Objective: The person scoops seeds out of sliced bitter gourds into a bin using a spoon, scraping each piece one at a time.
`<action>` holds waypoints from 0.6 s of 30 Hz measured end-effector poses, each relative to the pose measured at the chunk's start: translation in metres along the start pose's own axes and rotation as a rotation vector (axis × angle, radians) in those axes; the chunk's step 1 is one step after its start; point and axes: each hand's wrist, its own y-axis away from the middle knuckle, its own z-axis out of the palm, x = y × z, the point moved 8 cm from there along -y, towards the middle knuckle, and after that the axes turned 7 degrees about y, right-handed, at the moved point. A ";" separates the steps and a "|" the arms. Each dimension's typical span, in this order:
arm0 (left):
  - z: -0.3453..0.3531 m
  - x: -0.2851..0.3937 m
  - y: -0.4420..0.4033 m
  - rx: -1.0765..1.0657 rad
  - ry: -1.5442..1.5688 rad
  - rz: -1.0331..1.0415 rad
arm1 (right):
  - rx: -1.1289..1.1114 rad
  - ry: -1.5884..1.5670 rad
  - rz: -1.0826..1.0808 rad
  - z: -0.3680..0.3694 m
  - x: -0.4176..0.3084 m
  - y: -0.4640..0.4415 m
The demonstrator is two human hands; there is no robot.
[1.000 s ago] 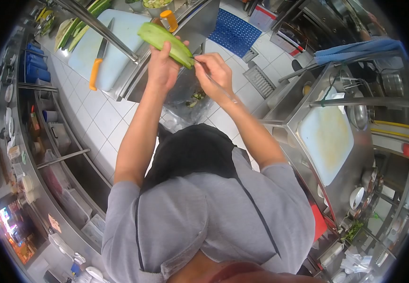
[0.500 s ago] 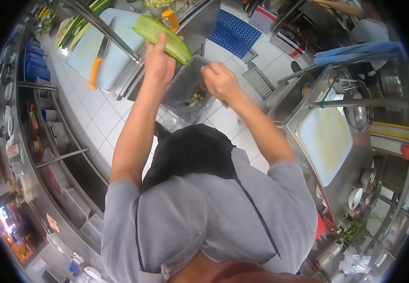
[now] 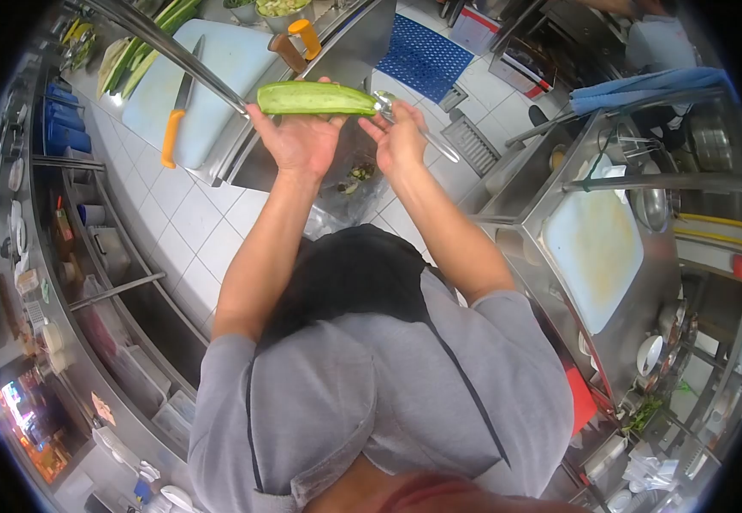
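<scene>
My left hand [image 3: 302, 145] is palm up, its fingers behind a long halved green zucchini-like vegetable [image 3: 315, 98] lying almost level across it, pale cut side showing. In my right hand [image 3: 399, 141] is a metal spoon [image 3: 444, 150]. Its handle points down to the right, while its head meets the right end of the vegetable half. Below both hands stands a bin lined with clear plastic [image 3: 337, 201], with vegetable scraps [image 3: 358, 173] inside.
To the left, a knife with a yellow handle [image 3: 174, 137] lies on a white cutting board [image 3: 230, 51]. Long green vegetable pieces [image 3: 144, 56] are beside it. Behind my hands stands an orange-capped shaker [image 3: 305, 38]. Another cutting board [image 3: 593, 256] is on the right counter. A person's arm shows at top right.
The vegetable half has turned from slanting to nearly level and sits slightly lower. My right hand has risen out of the bin area, bringing the spoon to the vegetable's right end.
</scene>
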 end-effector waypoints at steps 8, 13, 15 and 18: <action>-0.003 0.007 0.023 -0.138 0.032 -0.485 | -0.152 0.333 -0.472 0.010 -0.049 -0.009; -0.014 0.010 0.024 -0.176 0.014 -0.450 | -0.265 0.750 -1.002 0.032 -0.087 0.023; -0.014 0.009 0.021 -0.154 -0.043 -0.398 | -0.436 0.918 -1.227 0.052 -0.096 0.053; -0.014 0.004 0.014 -0.135 -0.195 -0.303 | -0.567 1.196 -1.448 0.079 -0.095 0.062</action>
